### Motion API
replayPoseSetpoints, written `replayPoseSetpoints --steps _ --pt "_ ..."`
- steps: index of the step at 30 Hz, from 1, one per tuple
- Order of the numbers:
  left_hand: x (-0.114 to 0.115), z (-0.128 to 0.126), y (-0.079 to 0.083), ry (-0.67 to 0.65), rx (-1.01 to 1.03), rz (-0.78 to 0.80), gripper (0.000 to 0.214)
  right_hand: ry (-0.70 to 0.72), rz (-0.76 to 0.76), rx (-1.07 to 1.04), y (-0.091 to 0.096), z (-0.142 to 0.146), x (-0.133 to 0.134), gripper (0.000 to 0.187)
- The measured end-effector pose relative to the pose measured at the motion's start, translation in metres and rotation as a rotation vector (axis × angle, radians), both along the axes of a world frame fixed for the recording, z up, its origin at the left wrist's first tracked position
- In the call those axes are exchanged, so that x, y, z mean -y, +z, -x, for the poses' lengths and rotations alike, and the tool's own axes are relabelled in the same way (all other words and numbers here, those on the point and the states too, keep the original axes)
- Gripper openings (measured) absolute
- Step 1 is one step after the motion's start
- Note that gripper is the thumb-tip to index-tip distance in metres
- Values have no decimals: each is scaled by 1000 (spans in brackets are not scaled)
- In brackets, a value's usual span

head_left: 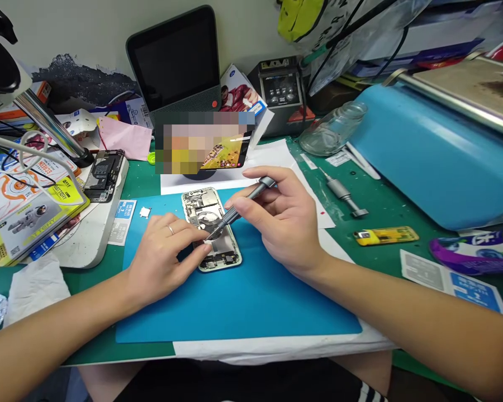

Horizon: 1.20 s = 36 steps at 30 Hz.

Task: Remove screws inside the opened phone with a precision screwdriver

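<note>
An opened phone [231,252] lies on the blue mat [251,307], its inner boards and a round coil showing. My right hand [291,226] grips a grey screwdriver [230,216], slanted with its tip down over the phone's lower middle. Close to that tip, the thumb and index finger of my left hand [159,257] come together in a pinch at the phone's left side. Whatever lies between those fingertips is too small to make out. A small silvery metal piece [145,212] rests on the mat's upper left corner.
Right of the mat lie a second screwdriver [341,192], a yellow phone battery [386,235] and a glass jar [333,128]. A propped phone [230,152] and a dark screen [176,61] stand behind. Battery boxes [37,220] and another opened phone [104,174] crowd the left.
</note>
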<state>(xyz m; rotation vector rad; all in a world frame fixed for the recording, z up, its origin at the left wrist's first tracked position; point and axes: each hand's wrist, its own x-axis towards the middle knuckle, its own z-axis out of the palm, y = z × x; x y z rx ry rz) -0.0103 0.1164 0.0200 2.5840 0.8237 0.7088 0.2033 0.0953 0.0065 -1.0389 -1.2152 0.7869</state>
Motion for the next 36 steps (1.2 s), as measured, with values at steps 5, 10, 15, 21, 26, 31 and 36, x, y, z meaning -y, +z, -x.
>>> replayPoseSetpoints --steps 5,10,15,21,26,31,36 --pt "0 0 0 -1 10 6 8 6 4 -5 1 2 2 33" --pt "1 1 0 7 20 -3 10 27 -26 3 0 2 2 31" --pt "1 1 -1 22 23 -4 10 27 -86 30 0 1 4 31" --pt "1 0 -2 37 25 -2 12 71 -147 67 1 3 7 29" --pt "0 1 -2 35 5 5 13 39 -147 97 0 3 8 29" --pt "0 1 -2 35 8 8 12 53 -164 120 -1 3 7 29" --pt "1 0 -2 42 9 7 11 79 -207 103 -1 3 7 33"
